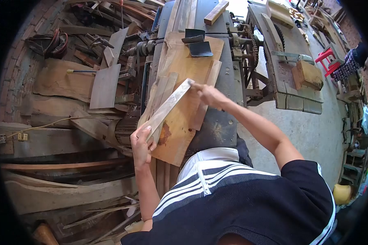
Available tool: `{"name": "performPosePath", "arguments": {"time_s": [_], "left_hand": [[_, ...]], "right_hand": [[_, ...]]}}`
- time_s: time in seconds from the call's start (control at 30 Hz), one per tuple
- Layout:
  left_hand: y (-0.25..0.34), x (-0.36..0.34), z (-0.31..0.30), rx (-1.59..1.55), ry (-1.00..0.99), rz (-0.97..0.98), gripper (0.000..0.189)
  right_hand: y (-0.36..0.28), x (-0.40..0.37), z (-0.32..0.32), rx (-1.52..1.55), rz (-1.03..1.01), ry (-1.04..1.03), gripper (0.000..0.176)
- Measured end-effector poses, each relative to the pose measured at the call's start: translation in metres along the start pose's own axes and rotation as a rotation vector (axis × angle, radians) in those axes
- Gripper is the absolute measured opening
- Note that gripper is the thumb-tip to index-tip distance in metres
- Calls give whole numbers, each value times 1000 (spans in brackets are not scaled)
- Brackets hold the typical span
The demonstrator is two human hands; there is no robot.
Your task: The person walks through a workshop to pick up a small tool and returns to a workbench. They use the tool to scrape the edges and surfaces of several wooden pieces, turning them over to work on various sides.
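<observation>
A long, pale wooden strip (169, 104) slants over a broad brown board (180, 134). My left hand (141, 145) is closed around its near end, thumb on top. At the far end, my right hand (210, 96) has its fingers bent and closed at the strip's tip; whether anything small is also between them is hidden. Beyond the hands, dark curled sheets that look like sandpaper (200, 49) lie on the board. A narrower wood piece (208, 92) rests along the board's right edge, partly behind my right hand, and more strips (163, 90) lie along the left.
The board lies on a dark metal machine table (225, 130). A wood block (215, 12) sits at its far end. To the right stand a chain-driven machine (249, 45) and a second bench (290, 92) bearing a block (307, 75). Scrap wood (61, 77) crowds the left.
</observation>
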State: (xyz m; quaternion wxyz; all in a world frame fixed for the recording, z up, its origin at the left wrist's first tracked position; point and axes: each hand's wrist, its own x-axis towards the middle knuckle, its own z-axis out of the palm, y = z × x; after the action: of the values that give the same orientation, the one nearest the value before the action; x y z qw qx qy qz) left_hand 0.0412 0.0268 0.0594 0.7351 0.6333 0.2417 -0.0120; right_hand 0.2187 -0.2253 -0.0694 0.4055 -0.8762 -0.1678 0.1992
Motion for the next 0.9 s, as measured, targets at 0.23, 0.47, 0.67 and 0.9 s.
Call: {"name": "performPosePath", "arguments": {"time_s": [0.23, 0.47, 0.67, 0.9], "left_hand": [[-3, 1, -2, 12, 9, -4, 29], [-3, 5, -6, -29, -29, 5, 30], [-4, 6, -4, -17, 11, 1, 31], [-4, 1, -2, -17, -10, -14, 28]], "right_hand": [[-25, -10, -16, 14, 66, -29, 55], [-19, -10, -23, 40, 130, -84, 56], [-3, -14, -8, 27, -33, 78, 55], [-67, -50, 0, 21, -58, -150, 57]]}}
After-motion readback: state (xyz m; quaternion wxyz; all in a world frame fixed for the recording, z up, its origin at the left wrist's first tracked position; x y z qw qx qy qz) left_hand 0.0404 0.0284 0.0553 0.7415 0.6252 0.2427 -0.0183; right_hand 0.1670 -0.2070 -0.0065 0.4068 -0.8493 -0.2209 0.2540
